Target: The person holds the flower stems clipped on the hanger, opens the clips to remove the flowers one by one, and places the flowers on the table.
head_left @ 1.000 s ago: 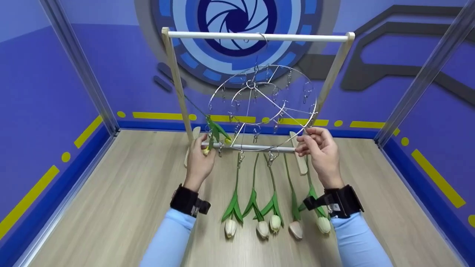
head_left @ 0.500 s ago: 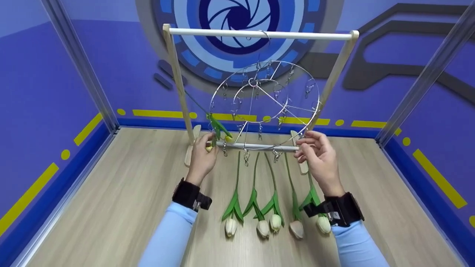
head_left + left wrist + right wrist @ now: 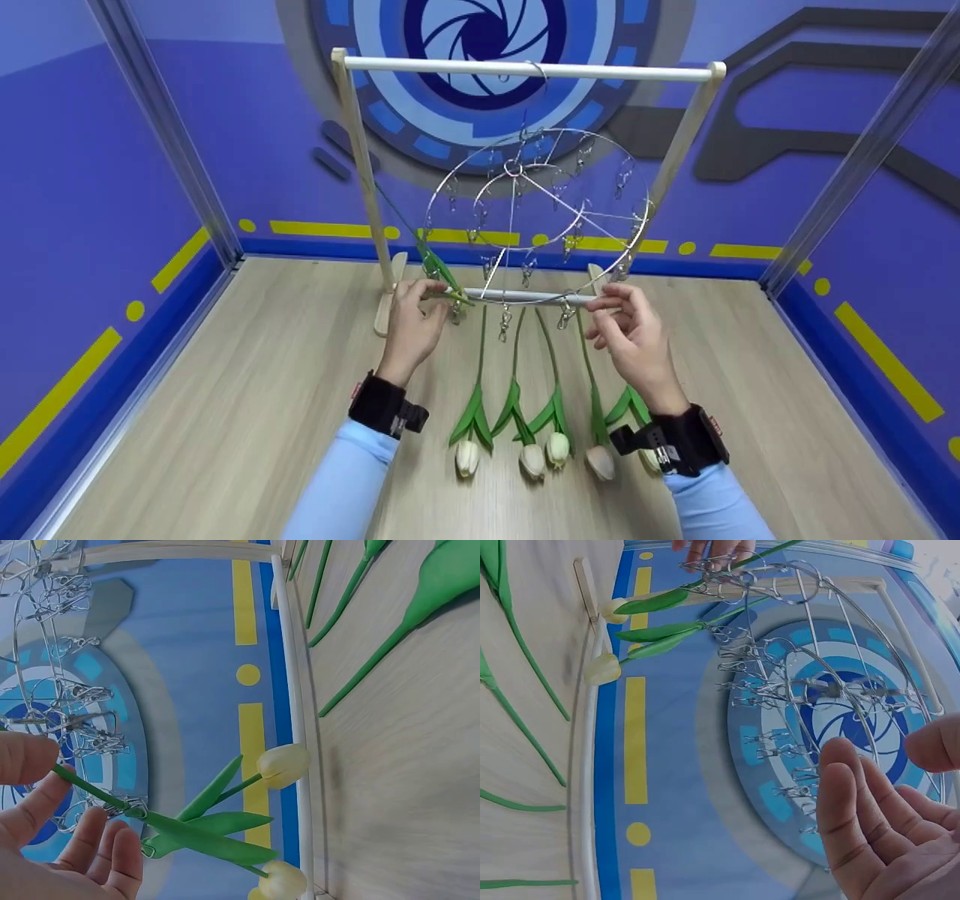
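Note:
A round wire hanger (image 3: 555,195) with many small metal clips hangs by its hook from a wooden rack. My left hand (image 3: 409,326) is at its lower left edge, fingers extended and thumb apart from them. Beside that hand, tulips with green leaves (image 3: 433,266) hang from clips, heads down; the left wrist view shows two pale yellow blooms, an upper bloom (image 3: 283,765) and a lower bloom (image 3: 283,879). One stem runs past my left thumb and index finger in that view. My right hand (image 3: 637,337) hovers by the lower right rim, fingers loosely bent, nothing between thumb and fingers.
The rack's white top bar (image 3: 450,67) and grey lower bar (image 3: 525,297) join two wooden side posts. Several pale tulips (image 3: 467,459) lie in a row on the wooden table (image 3: 225,420), stems toward the rack. Blue patterned walls enclose the back and sides.
My right hand has moved down and slightly left along the rim. My left hand has shifted slightly right, its thumb further from the fingers. The hanger's lower clips have swung right.

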A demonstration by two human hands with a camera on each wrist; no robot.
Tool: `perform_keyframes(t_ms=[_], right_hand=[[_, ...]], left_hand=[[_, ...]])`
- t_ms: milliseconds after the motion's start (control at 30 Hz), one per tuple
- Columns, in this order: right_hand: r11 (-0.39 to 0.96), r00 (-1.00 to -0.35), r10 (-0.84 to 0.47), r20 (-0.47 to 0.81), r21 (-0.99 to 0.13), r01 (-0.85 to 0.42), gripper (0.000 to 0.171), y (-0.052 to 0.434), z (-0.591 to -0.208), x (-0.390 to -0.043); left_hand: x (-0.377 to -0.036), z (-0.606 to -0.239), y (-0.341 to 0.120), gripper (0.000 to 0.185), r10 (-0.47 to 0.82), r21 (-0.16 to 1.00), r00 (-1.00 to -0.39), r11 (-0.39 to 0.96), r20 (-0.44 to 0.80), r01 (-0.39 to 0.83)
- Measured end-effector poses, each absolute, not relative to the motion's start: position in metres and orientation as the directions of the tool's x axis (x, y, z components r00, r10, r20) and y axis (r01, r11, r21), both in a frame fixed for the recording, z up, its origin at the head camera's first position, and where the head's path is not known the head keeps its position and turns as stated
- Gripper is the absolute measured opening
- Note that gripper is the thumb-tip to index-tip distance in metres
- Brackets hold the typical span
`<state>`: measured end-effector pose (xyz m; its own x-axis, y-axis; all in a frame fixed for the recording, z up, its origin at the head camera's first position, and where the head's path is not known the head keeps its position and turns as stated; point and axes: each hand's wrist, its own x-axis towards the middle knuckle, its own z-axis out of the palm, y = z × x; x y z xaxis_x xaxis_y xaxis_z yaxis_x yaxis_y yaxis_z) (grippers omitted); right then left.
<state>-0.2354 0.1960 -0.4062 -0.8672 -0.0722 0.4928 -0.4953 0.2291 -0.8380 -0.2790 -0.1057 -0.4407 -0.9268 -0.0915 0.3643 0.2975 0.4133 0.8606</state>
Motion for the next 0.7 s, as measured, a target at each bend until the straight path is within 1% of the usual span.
perform_keyframes(t_ms=[167, 367, 467, 533, 700], right_hand=[[0.262, -0.870, -0.145, 0.471, -0.830, -0.492, 0.027, 0.189, -0.415, -0.233], [0.362, -0.861, -0.209, 0.463, -0.782, -0.508, 0.017, 0.180, -0.415, -0.227], [0.395, -0.845, -0.281, 0.455, -0.748, -0.534, 0.012, 0.176, -0.412, -0.224], [0.409, -0.827, -0.350, 0.439, -0.723, -0.557, 0.011, 0.172, -0.410, -0.222], [0.428, -0.765, -0.509, 0.394, -0.656, -0.622, 0.014, 0.162, -0.402, -0.214]], left_hand=[[-0.276, -0.442, -0.105, 0.014, -0.081, 0.836, -0.901, 0.417, 0.426, 0.357], [-0.270, -0.442, -0.103, 0.011, -0.060, 0.772, -0.844, 0.442, 0.533, 0.456], [-0.266, -0.441, -0.103, 0.012, -0.057, 0.737, -0.811, 0.458, 0.583, 0.498], [-0.263, -0.440, -0.102, 0.013, -0.060, 0.729, -0.800, 0.456, 0.597, 0.510], [-0.251, -0.433, -0.100, 0.012, -0.071, 0.754, -0.808, 0.413, 0.585, 0.510]])
